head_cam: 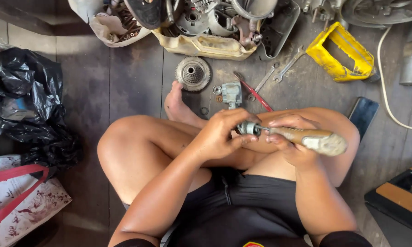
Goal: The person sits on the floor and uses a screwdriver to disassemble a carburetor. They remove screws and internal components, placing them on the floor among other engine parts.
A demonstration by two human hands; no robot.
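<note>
Seated cross-legged on a dark plank floor (101,82), seen from above, both hands working over the lap. Left hand (222,135) wrapped around a small round metal part (248,128), fingers (235,120) curled over its top and thumb pressed beneath, grasping it firmly just above the crossed shins. Right hand (290,139) clenched on the worn wooden handle of a screwdriver (311,138), held roughly level, handle end pointing out past the right knee and the thin shaft running left into the metal part. Tip hidden inside the part, so probably seated in a screw or slot, though not possible to tell.

On the floor beyond the bare foot (178,107): a round toothed gear disc (193,73), just beside it a small grey metal block (232,93) with a couple of loose washers near it. Further right, a red-handled screwdriver (254,93) lying slantwise, touching or nearly touching two open-ended wrenches (279,73). Beyond those, a yellow plastic housing (343,57) tipped on its side. Along the top edge, a stripped engine assembly (206,27) resting in a cream-coloured casing. Far left, a crumpled black plastic bag (25,98) and, below it, a patterned bag with red straps (18,196). Beside the right knee, a dark flat phone (363,114).
</note>
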